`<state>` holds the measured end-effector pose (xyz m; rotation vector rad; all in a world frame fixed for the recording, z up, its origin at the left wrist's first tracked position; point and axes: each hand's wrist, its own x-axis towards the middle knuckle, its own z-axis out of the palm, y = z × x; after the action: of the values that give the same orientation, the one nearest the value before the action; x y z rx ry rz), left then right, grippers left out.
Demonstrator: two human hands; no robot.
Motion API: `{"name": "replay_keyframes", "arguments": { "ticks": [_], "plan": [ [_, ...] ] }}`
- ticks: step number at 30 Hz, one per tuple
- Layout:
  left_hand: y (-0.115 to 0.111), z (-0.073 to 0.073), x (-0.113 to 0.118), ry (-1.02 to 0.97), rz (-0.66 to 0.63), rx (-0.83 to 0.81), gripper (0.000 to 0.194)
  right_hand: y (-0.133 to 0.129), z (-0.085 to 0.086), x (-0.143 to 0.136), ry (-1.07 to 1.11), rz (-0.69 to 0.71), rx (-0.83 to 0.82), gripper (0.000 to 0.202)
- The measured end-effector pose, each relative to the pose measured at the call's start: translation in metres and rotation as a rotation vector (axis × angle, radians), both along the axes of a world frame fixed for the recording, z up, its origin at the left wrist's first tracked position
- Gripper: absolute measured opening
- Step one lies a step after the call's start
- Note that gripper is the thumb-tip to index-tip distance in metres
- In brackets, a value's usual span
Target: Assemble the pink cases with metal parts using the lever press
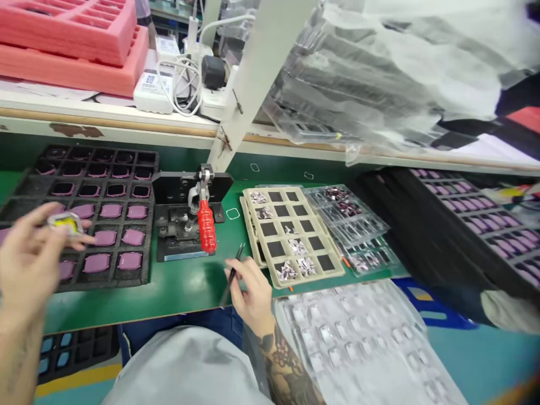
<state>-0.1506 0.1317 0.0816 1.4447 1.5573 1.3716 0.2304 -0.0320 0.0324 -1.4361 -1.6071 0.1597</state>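
Yellow-centred piece point(66, 224) up in the left hand point(34, 247), tweezers point(228, 288) in the right hand point(252, 289)!

And here's the left, hovering over the black tray point(105, 282), its grip closed on that small piece with a pale, shiny rim! Thumb in front, the other fingers spread out behind; the hand is a touch blurred, and whether any finger brushes the tray, I cannot tell. Beneath it, look at those rows: purple frames point(130, 260) in the near compartments, dark-faced ones point(116, 190) farther back.

Over to the right hand, low at the near edge of the green counter point(169, 304)! Its grip is pinched snugly around the black tweezers, slim tips pointing up and away from the person, slightly apart, with nothing between them.

Between the hands stands the black clamp fixture point(172, 188), its red handle point(206, 228) hanging down at the front, just beside the black tray. Right of the tweezers, the beige tray point(312, 279) lies slightly askew, several compartments heaped with small silvery bits point(307, 266). And just beyond, clear plastic trays point(373, 228) carry more little parts!
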Motion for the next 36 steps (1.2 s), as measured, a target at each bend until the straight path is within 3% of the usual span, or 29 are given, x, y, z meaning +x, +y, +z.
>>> {"name": "replay_keyframes", "arguments": {
  "ticks": [2, 4, 8, 10, 17, 26, 31, 34, 36],
  "plan": [
    [-0.048, -0.001, 0.045, -0.162, -0.082, -0.082, 0.052, 0.002, 0.007, -0.009, 0.026, -0.004, 0.113, 0.047],
    [-0.079, -0.005, 0.081, -0.314, -0.194, -0.212, 0.049, 0.009, 0.012, -0.021, 0.157, -0.009, 0.161, 0.046],
    [-0.107, -0.020, 0.125, -0.531, -0.328, -0.348, 0.050, 0.024, 0.018, -0.046, 0.525, 0.062, 0.067, 0.028],
    [-0.113, -0.027, 0.136, -0.561, -0.375, -0.383, 0.052, 0.027, 0.017, -0.056, 0.585, 0.143, 0.013, 0.022],
    [-0.127, -0.035, 0.149, -0.529, -0.439, -0.396, 0.048, 0.026, 0.004, -0.060, 0.596, 0.258, 0.011, 0.028],
    [-0.123, -0.042, 0.153, -0.481, -0.459, -0.419, 0.052, 0.028, -0.003, -0.056, 0.618, 0.239, -0.007, 0.022],
    [-0.120, -0.043, 0.151, -0.470, -0.486, -0.427, 0.053, 0.033, 0.000, -0.054, 0.762, 0.200, -0.197, 0.012],
    [-0.117, -0.045, 0.151, -0.474, -0.465, -0.405, 0.054, 0.028, 0.008, -0.052, 0.846, 0.313, -0.312, 0.014],
    [-0.114, -0.046, 0.152, -0.516, -0.435, -0.397, 0.056, 0.022, 0.014, -0.049, 0.786, 0.384, -0.258, 0.013]
  ]
}}
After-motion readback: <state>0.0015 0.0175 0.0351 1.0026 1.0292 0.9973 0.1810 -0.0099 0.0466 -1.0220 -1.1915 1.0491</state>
